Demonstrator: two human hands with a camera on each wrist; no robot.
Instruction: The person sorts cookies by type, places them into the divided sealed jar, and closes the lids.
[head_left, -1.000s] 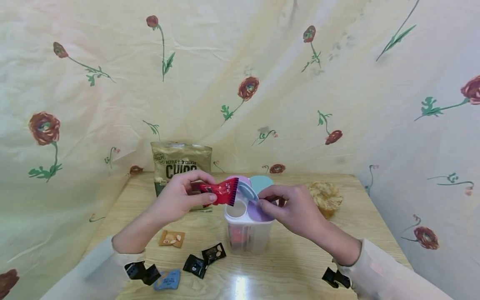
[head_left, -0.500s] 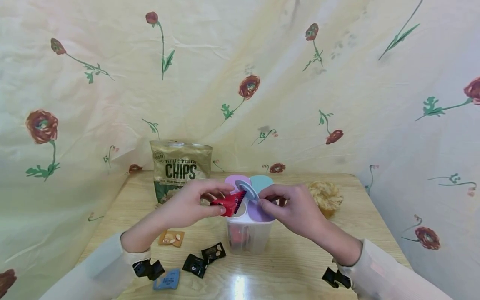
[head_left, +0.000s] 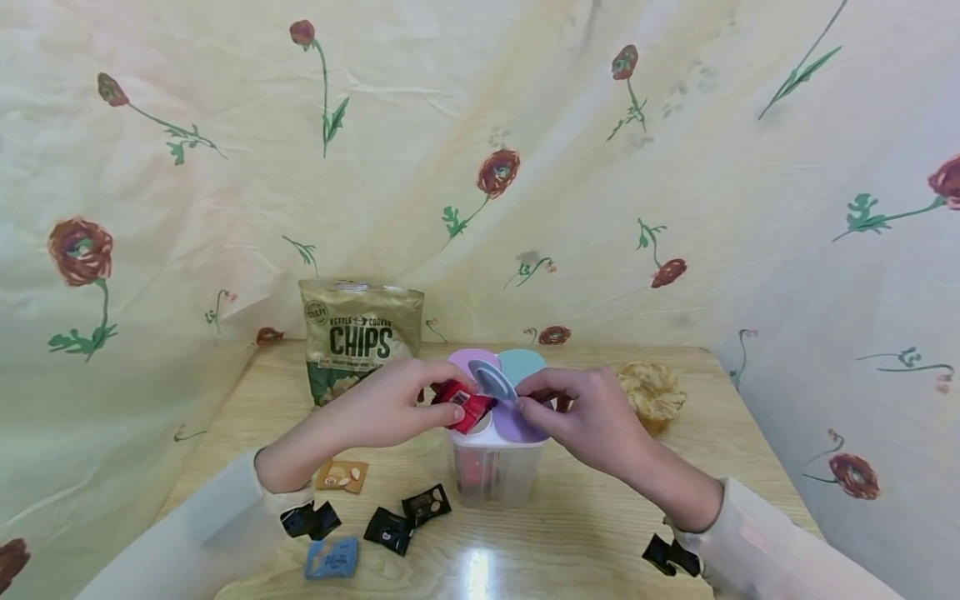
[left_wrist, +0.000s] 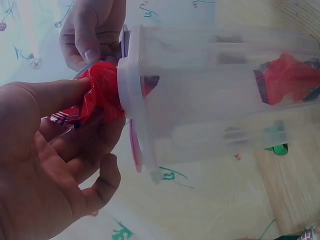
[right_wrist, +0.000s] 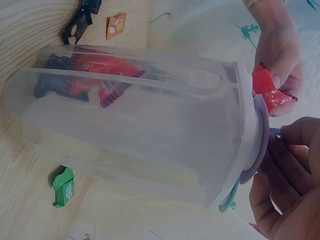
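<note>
A translucent container (head_left: 498, 483) stands upright at the table's middle, its top holding pink, teal and purple lids. My left hand (head_left: 390, 404) pinches a red wrapped packet (head_left: 465, 407) over the front-left opening; in the left wrist view a corner of the packet (left_wrist: 150, 83) shows inside the rim. Between thumb and fingers, my right hand (head_left: 588, 412) holds up a round blue-grey lid (head_left: 491, 381), tilted beside that opening. Lower in the container lie a second red packet (left_wrist: 286, 80) and something dark (right_wrist: 52, 75).
Behind my left hand stands a gold chips bag (head_left: 360, 329). Front left lie an orange packet (head_left: 342, 477), black packets (head_left: 390, 531) and a blue packet (head_left: 332, 558). A crinkled yellowish item (head_left: 651, 396) sits at right. The right wrist view shows a small green object (right_wrist: 64, 187) beyond the container.
My left hand has moved right and down, bringing the red packet from left of the container to its opening, with a corner now inside. My right hand keeps the lid nearly where it was.
</note>
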